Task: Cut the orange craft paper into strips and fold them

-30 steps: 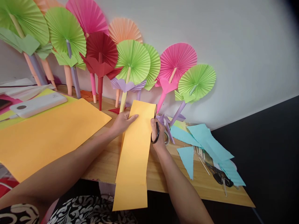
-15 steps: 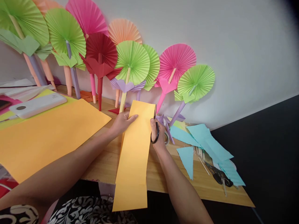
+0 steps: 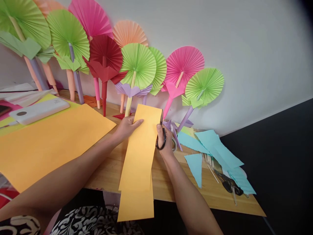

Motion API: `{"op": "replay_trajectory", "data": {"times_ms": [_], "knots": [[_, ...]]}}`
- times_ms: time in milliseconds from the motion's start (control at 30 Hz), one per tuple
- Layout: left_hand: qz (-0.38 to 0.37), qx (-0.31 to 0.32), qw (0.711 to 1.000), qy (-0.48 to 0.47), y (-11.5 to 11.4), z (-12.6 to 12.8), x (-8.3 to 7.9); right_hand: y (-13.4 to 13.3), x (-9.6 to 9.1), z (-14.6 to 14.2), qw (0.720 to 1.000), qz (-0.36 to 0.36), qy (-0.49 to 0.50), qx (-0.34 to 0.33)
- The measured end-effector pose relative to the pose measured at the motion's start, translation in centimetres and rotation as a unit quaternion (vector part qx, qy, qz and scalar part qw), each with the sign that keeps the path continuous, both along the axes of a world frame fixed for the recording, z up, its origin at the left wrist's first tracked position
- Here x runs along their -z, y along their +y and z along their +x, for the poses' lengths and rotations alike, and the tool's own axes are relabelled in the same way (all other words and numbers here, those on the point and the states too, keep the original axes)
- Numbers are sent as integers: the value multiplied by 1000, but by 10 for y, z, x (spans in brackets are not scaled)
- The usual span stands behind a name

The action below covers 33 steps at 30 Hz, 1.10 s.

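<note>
A long strip of orange-yellow paper (image 3: 139, 156) hangs in front of me, its lower end past the table's front edge and a second layer showing beneath. My left hand (image 3: 127, 128) pinches its left edge near the top, thumb over the front. At the right edge, my right hand (image 3: 165, 140) is closed around black-handled scissors (image 3: 161, 143), with the thumb through one loop. The blades point up along the paper's edge and are partly hidden. Just behind that hand, a roll of tape (image 3: 174, 144) is partly visible.
Several pleated paper fans on rolled stems lean on the wall, among them a green fan (image 3: 139, 62). A large orange sheet (image 3: 53, 140) and white power bank (image 3: 40, 111) lie left. Blue paper pieces (image 3: 220, 150) and other black scissors (image 3: 228, 184) lie right on the wooden table (image 3: 166, 186).
The upper strip's lower end has shifted slightly left and up, so more of the layer beneath shows on the right. Both hands keep their holds.
</note>
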<state>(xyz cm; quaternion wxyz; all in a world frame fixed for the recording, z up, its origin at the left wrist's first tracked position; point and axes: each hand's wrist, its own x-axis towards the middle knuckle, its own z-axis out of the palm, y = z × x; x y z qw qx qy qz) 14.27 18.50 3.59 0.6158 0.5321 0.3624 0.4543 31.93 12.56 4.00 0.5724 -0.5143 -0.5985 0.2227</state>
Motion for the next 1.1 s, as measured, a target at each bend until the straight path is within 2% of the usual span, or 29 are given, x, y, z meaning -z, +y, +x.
{"op": "replay_trajectory", "data": {"times_ms": [200, 467, 567, 700, 767, 833, 933, 1000, 1033, 1100], "knots": [[-34, 8, 999, -22, 0, -2, -7, 0, 2, 0, 1000, -19, 5, 8], [-51, -1, 998, -40, 3, -5, -8, 5, 3, -1, 992, -69, 109, -8], [-47, -29, 998, -25, 10, -9, -5, 9, 0, 4, 979, -100, 165, -62], [-18, -40, 999, 23, 28, -18, 9, 9, -5, 13, 956, -151, 203, -148], [32, -55, 994, 88, 36, -22, 17, 8, -7, 16, 945, -179, 206, -182], [100, -95, 975, 173, 42, -27, 19, 7, -7, 17, 935, -200, 202, -212], [202, -201, 916, 283, 41, -31, 13, 5, -5, 17, 919, -222, 206, -254], [286, -246, 875, 304, 36, -30, 5, 4, -4, 17, 905, -235, 216, -283], [337, -235, 862, 297, 33, -29, 0, 4, -4, 17, 899, -240, 219, -294], [433, -139, 848, 271, 24, -23, -7, 3, -5, 17, 893, -247, 216, -309]]}}
